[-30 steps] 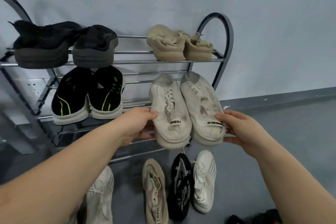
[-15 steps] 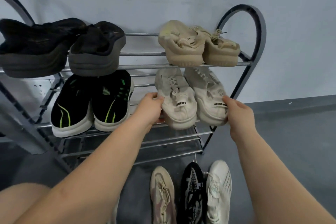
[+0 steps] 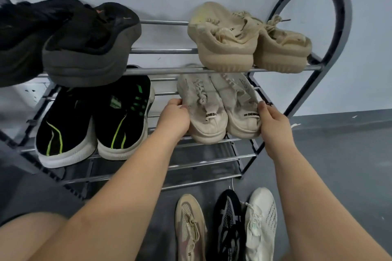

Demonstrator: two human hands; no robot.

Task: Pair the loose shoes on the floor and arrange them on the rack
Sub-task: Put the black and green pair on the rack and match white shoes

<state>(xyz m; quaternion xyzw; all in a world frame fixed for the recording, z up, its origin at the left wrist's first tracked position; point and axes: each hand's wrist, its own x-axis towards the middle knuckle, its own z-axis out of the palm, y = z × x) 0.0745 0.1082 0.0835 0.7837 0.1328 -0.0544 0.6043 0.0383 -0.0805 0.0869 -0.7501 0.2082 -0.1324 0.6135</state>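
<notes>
Now, taking the shoe rack (image 3: 331, 34) as the landmark and reading left to right: its top shelf carries a black pair (image 3: 70, 40) at the left and a tan knit pair (image 3: 248, 40) at the right. On the middle shelf sit black sneakers with green stripes (image 3: 93, 121), and beside them the cream pair (image 3: 218, 110) being placed. The left hand (image 3: 175, 117) has its grip curled against the outer side of the left cream shoe; the right hand (image 3: 273, 122) pinches the heel side of the right one.

To seat them well, I judge both heels should be pushed in evenly until the soles rest across the rails, toes under the top shelf, heels not overhanging the front bar. Room is tight above, where the top rail lies just over the toes, and at the right, where the rack's curved end frame stands near the right hand. The bottom shelf looks free. On the floor in front of the rack lie a beige shoe (image 3: 191, 226), a black patterned shoe (image 3: 228, 226) and a white shoe (image 3: 262, 224), not yet paired.
</notes>
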